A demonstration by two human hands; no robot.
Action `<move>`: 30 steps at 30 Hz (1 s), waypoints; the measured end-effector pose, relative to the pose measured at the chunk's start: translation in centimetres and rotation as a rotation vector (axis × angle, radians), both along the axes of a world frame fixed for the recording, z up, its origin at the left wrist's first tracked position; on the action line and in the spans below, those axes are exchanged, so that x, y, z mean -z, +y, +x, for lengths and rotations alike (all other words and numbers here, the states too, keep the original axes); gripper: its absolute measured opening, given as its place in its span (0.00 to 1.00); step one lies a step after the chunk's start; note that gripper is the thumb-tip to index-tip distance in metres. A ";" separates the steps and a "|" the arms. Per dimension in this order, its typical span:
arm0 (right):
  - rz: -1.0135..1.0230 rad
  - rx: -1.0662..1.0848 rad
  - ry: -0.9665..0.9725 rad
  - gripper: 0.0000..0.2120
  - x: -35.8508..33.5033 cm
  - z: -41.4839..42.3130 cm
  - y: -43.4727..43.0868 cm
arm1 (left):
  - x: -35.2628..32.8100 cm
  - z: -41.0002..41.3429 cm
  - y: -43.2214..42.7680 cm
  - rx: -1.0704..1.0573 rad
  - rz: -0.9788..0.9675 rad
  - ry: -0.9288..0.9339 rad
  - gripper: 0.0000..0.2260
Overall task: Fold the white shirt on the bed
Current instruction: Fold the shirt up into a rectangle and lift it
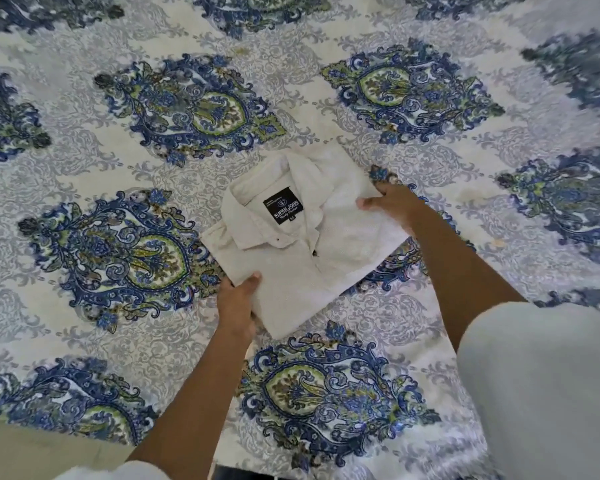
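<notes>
In the head view, the white shirt sits near the centre of the patterned bed as a compact rectangle, collar up, black neck label showing and no sleeves in sight. The left hand grips its edge at about 7 o'clock, thumb on top; the right hand grips the edge at about 2 o'clock likewise. The folding looks essentially finished; likely only squaring the packet and letting go remain.

Bed blurred at far right
</notes>
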State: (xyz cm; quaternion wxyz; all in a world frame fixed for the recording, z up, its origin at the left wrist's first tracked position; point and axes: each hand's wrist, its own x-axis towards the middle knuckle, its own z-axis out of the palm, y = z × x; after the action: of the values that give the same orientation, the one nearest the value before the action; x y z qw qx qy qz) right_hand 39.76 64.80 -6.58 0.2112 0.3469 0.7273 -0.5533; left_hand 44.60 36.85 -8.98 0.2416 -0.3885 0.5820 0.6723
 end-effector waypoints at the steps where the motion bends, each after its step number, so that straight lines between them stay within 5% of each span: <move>1: -0.010 0.015 0.020 0.16 -0.6 0.3 -0.1 | -0.4 -0.1 -0.1 -0.004 -0.018 0.033 0.13; 6: -0.041 0.131 0.130 0.10 -5.5 6.4 -2.0 | -5.7 0.0 -2.1 0.174 -0.061 0.239 0.13; 13: -0.120 0.645 0.189 0.03 -11.7 22.1 -5.2 | -14.6 1.8 -1.7 0.651 -0.059 0.339 0.12; 21: -0.040 1.221 0.233 0.05 -18.4 38.6 -5.7 | -21.9 8.1 9.1 1.120 0.085 0.417 0.07; 30: 0.087 1.630 0.367 0.07 -25.8 60.3 -3.9 | -28.2 26.6 23.2 1.480 0.348 0.487 0.11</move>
State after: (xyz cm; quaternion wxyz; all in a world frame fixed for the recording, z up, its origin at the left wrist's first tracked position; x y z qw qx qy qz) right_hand 100.01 60.86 19.22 -0.3903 0.6765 0.2924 -0.5518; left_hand 71.24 60.09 19.26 0.5485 0.3000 0.6119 0.4845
